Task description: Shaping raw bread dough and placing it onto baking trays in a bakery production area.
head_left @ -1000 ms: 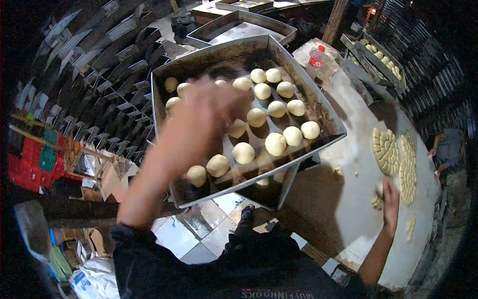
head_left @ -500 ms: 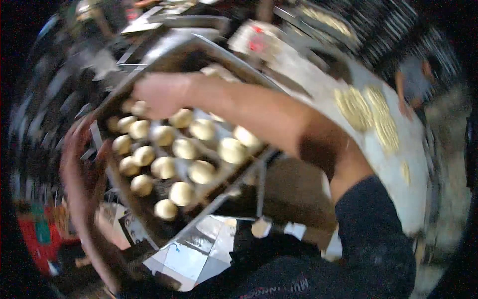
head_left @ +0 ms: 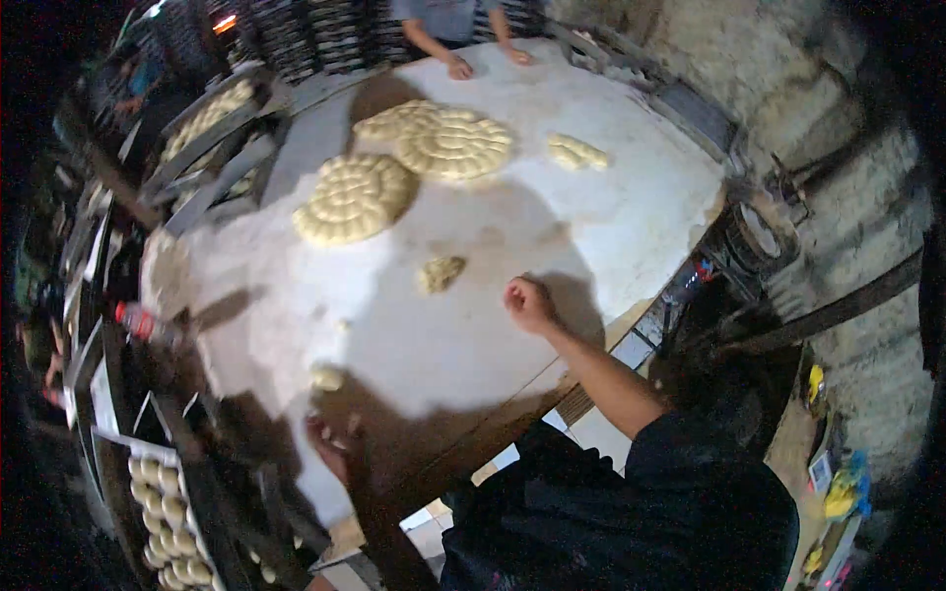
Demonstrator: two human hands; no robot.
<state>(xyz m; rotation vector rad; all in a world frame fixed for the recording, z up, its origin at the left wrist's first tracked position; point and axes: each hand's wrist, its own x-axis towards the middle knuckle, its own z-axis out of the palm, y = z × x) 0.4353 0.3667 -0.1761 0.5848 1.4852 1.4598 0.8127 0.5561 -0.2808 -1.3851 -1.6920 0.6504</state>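
Over the near left edge of the floured table (head_left: 473, 355), my left hand (head_left: 337, 445) has its fingers apart and holds nothing. A small pale dough piece (head_left: 326, 377) lies just beyond it. My right hand (head_left: 530, 303) is over the middle of the table, its fingers curled into a loose fist with nothing seen in them. To its left lies a small lumpy heap of dough scraps (head_left: 440, 274). Farther off are flat rounds of dough pieces packed together, one on the left (head_left: 355, 199) and one farther right (head_left: 453, 143). A short strip of dough pieces (head_left: 577, 152) lies at their right.
A tray of dough balls (head_left: 169, 522) sits at the lower left. A red-capped bottle (head_left: 148, 323) stands at the table's left edge. Another person's hands (head_left: 460, 68) rest at the far edge. More dough-filled trays (head_left: 207, 123) stand far left; a rough wall (head_left: 769, 89) rises at right.
My view has swung from the tray of dough balls to the table. Both hands have come away from the tray, which now appears at the lower left.
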